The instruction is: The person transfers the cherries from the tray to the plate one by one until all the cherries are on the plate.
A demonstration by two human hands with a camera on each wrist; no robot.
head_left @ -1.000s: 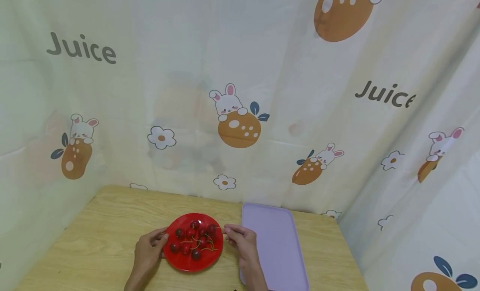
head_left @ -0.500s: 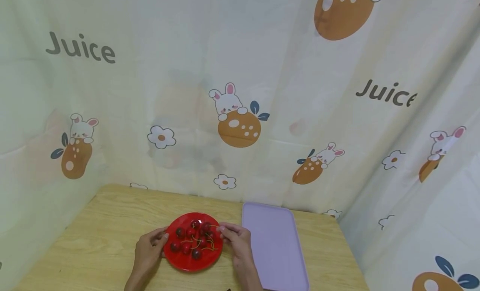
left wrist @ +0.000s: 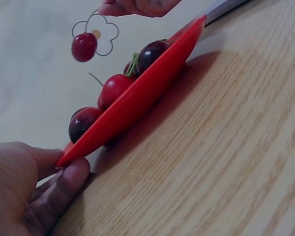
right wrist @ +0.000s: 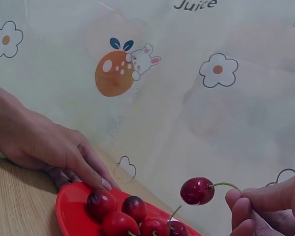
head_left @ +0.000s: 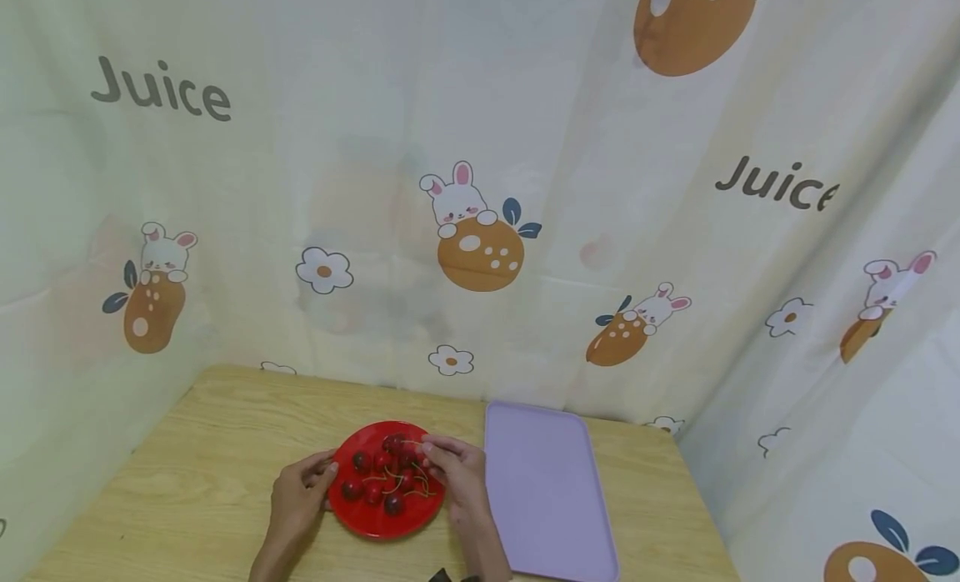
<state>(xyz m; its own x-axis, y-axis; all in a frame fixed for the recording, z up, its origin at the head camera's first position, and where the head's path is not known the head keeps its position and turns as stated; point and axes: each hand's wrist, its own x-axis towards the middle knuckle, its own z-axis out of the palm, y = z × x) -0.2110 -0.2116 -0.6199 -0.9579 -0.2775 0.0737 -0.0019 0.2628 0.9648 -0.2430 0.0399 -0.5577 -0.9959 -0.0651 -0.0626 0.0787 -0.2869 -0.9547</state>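
A red plate bearing several dark red cherries with green stems rests on the wooden table. At its left rim my left hand grips the edge, thumb on top and fingers beneath, as the left wrist view shows. Above the plate's right side, my right hand pinches a cherry's thin stem between thumb and fingertips. That cherry hangs in the air, apart from the others; the left wrist view shows the same hanging cherry well above the plate.
To the right of the plate lies a pale purple rectangular tray, partly behind the right forearm. A printed curtain with rabbits and fruit closes off the table's back and sides.
My right hand has moved left from beside the plate's right rim to over it, bringing the pinched cherry along. The left hand keeps its grip on the rim; the plate stays put.
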